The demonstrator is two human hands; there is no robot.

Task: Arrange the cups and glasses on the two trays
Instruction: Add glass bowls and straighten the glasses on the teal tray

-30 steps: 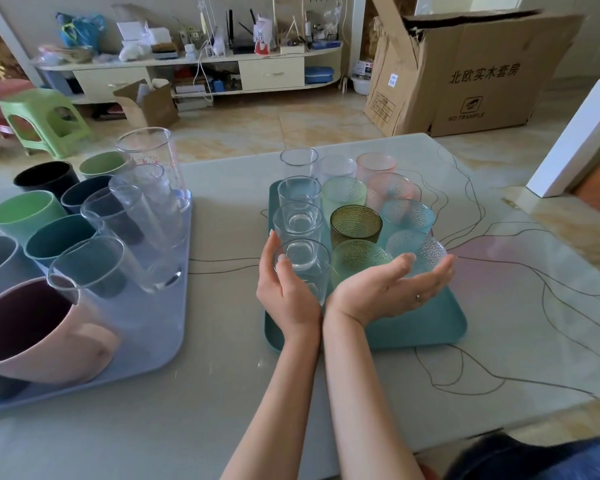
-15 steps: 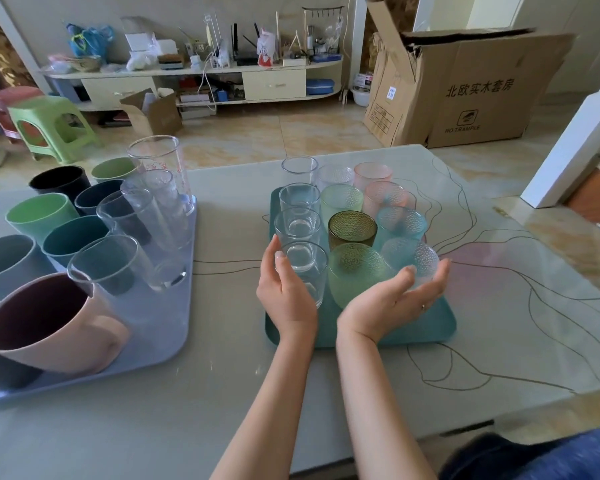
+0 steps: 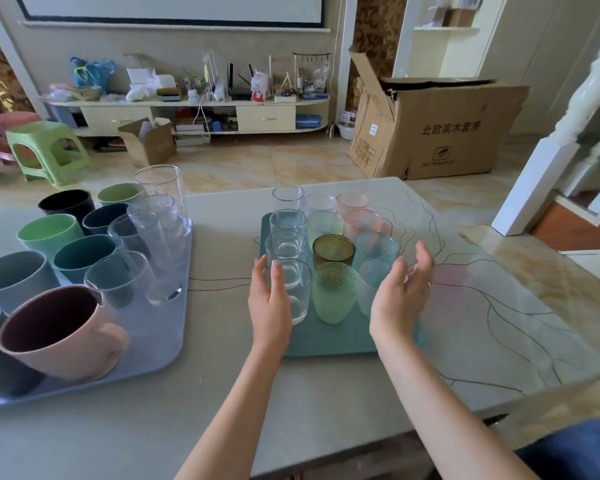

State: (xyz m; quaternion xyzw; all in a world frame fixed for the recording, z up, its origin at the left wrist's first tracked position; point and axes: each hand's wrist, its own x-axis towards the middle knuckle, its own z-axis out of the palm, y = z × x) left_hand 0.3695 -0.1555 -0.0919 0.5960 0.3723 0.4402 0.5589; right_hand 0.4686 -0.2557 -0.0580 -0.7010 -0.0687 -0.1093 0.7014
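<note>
A teal tray (image 3: 329, 341) in the middle of the table holds several clear and tinted glasses in rows, among them a dark olive glass (image 3: 333, 251) and a pale green glass (image 3: 335, 292). My left hand (image 3: 270, 303) rests flat against the nearest clear glass (image 3: 293, 289) on its left side, fingers straight. My right hand (image 3: 400, 296) hovers open, palm turned inward, beside the frosted blue glass (image 3: 373, 284) at the tray's right. A lilac tray (image 3: 160, 334) on the left carries several plastic cups, a pink mug (image 3: 59, 334) and tall clear glasses (image 3: 160, 209).
The grey table (image 3: 326, 403) ends close to my body and on the right. Beyond it stand a large cardboard box (image 3: 426, 129), a green stool (image 3: 45, 150) and a low cluttered shelf unit (image 3: 194, 112) on the tiled floor.
My right hand has lifted away from the front of the glasses and swung out to the tray's right side, opening up. The head view has tilted upward.
</note>
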